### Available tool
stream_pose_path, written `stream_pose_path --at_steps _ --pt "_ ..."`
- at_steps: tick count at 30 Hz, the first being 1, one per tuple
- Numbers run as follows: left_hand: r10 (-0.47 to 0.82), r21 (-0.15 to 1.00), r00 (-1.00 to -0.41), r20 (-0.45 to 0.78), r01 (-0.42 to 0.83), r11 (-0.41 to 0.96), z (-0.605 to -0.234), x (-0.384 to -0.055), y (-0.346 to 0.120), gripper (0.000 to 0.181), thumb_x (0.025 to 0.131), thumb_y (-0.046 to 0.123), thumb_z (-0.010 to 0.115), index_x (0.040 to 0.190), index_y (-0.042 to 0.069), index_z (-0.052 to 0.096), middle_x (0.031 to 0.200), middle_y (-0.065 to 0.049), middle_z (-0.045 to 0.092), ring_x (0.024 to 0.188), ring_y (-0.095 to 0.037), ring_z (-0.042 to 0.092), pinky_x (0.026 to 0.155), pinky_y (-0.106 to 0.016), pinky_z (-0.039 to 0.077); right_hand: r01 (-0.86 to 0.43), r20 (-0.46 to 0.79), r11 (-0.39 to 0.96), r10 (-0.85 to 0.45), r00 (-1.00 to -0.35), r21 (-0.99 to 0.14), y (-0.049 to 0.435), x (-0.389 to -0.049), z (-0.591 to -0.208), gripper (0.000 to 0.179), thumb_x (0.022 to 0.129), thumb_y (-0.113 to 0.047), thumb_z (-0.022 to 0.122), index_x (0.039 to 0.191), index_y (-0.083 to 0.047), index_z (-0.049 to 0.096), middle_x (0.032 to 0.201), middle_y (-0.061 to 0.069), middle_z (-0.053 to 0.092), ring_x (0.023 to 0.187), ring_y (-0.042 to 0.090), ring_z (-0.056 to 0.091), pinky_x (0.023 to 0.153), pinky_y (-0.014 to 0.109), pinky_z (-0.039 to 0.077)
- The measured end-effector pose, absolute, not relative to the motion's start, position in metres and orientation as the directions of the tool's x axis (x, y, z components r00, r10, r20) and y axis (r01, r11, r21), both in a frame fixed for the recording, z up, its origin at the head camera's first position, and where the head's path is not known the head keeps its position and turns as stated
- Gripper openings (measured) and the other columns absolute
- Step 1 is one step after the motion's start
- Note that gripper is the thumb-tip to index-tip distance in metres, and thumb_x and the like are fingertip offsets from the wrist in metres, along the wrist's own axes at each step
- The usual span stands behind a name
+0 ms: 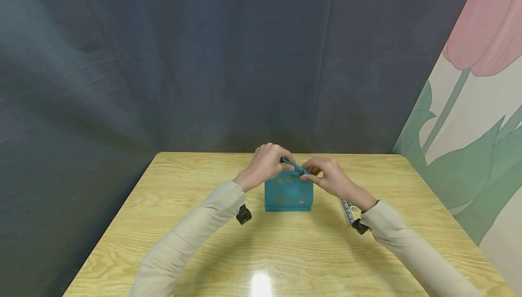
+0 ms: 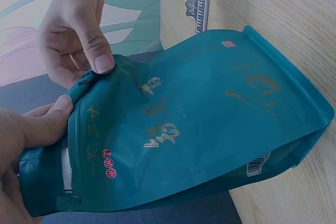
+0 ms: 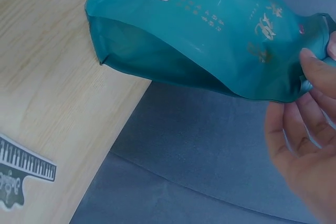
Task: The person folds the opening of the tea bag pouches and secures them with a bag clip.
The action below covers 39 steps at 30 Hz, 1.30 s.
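A teal stand-up pouch (image 1: 287, 195) with gold characters stands on the table, its top edge bent over between both hands. My left hand (image 1: 267, 163) pinches the left part of that top edge, and the left wrist view shows the thumb lying across the pouch (image 2: 178, 114) near a fold. At the other top corner my right hand (image 1: 328, 177) grips the bent edge between thumb and fingers. In the right wrist view, the gusseted bottom of the pouch (image 3: 210, 30) faces the camera. What lies inside the pouch is hidden.
Right of the pouch, partly behind the right wrist, lies a flat piece with a piano-key pattern (image 1: 347, 211) on the wooden table (image 1: 195, 251). A dark curtain (image 1: 244, 61) hangs behind the table. To the right is a wall painted with tulips (image 1: 481, 152).
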<state>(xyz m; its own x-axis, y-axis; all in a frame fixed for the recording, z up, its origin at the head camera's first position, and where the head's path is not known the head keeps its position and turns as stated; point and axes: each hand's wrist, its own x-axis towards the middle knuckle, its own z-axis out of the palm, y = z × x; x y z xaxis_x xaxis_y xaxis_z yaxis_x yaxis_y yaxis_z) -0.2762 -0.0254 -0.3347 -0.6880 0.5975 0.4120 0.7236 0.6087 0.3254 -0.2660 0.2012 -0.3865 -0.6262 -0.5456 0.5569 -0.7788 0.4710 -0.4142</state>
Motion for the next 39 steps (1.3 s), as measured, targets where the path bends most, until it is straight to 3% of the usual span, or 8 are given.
stream_pose_path --at_steps 9,31,39 --pt "0.598 0.325 -0.692 0.404 0.720 0.614 -0.335 -0.275 -0.024 0.012 0.085 0.024 0.079 0.095 0.017 0.081 0.090 0.005 0.075 0.068 -0.005 0.064 0.055 -0.019 0.043 -0.794 0.573 0.445 -0.550 -0.607 -0.413 0.205 -0.265 -0.388 0.021 0.081 -0.001 0.080 0.100 -0.005 0.074 0.088 -0.002 0.070 0.070 0.009 0.064 0.065 0.031 0.056" --pt "0.595 0.333 -0.687 0.417 0.725 0.603 -0.336 -0.276 -0.025 0.012 0.086 0.024 0.079 0.095 0.017 0.081 0.090 0.004 0.075 0.056 -0.001 0.056 0.049 -0.020 0.039 -0.747 0.519 0.510 -0.539 -0.663 -0.426 0.217 -0.260 -0.389 0.020 0.084 -0.003 0.078 0.103 -0.003 0.073 0.090 -0.001 0.068 0.074 0.011 0.063 0.068 0.030 0.055" --pt "0.587 0.338 -0.692 0.420 0.719 0.607 -0.336 -0.276 -0.026 0.014 0.085 0.024 0.080 0.096 0.016 0.081 0.090 0.004 0.076 0.060 -0.003 0.059 0.050 -0.020 0.041 -0.731 0.499 0.527 -0.535 -0.681 -0.433 0.221 -0.259 -0.392 0.019 0.086 -0.005 0.077 0.104 -0.005 0.074 0.095 -0.001 0.069 0.075 0.010 0.064 0.068 0.030 0.055"
